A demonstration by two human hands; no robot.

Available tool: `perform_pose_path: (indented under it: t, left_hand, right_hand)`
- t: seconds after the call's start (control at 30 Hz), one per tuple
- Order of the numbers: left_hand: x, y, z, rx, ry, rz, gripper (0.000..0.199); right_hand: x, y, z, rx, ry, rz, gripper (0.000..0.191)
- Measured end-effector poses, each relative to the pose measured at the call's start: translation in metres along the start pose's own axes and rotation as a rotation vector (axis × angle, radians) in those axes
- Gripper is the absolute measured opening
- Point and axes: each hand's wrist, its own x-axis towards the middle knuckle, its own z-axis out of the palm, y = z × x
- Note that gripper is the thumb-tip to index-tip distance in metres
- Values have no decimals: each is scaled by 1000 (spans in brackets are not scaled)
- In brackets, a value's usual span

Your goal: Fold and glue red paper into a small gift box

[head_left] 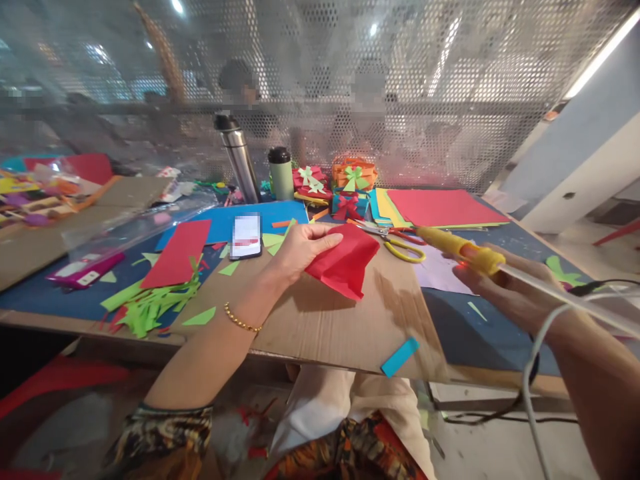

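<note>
My left hand [310, 247] pinches a folded piece of red paper [345, 263] between thumb and fingers, above a sheet of brown cardboard [320, 327]. On the right, my right hand [515, 287] is closed around a yellow hot glue gun [450, 245], its nozzle pointing left toward the paper. A clear glue stick [565, 293] juts from the gun's back, and a small red light glows on its side. Scissors with yellow and red handles [405, 250] lie just behind the red paper. A blue paper strip [400, 357] rests at the cardboard's front edge.
Left of the cardboard are a phone [246, 235], green paper scraps [150, 307] and a red sheet [177, 253]. Behind stand a steel flask [240, 160], a green bottle [281, 175] and bow-topped paper boxes [355, 177]. A grey cable [530, 380] hangs by my right arm.
</note>
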Motion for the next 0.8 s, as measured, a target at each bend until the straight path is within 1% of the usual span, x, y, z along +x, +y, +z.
perform_pose_path:
  t: [0.07,0.13,0.2,0.27,0.37,0.47,0.57,0.67,0.8]
  left_hand:
    - [-1,0,0,25,-9,25,36]
    - [-3,1,1,88,-6,80,36]
    - [-6,4,1,185,17,174,35]
    - [-8,6,2,287,46,295,30]
    - [-10,9,3,385,58,434,22]
    - [-11,9,4,433,48,474,18]
    - [-12,7,4,499,62,506,16]
    - [-14,4,4,564,107,580,15]
    - [-16,2,4,647,117,665,16]
  right_hand:
    - [10,-16,1,81,-77,-58,52]
    - [20,-30,1,120,-149,-111,59]
    - [29,-40,0,128,-155,-121,63]
    - [36,-46,-1,145,-119,-140,64]
    - [41,-46,2,225,-111,-202,60]
    - [40,-40,9,270,-149,-200,58]
    - [35,-34,15,269,-155,-176,60]
    - [31,-34,15,285,-177,-228,59]
    - [30,-36,12,255,-205,-265,60]
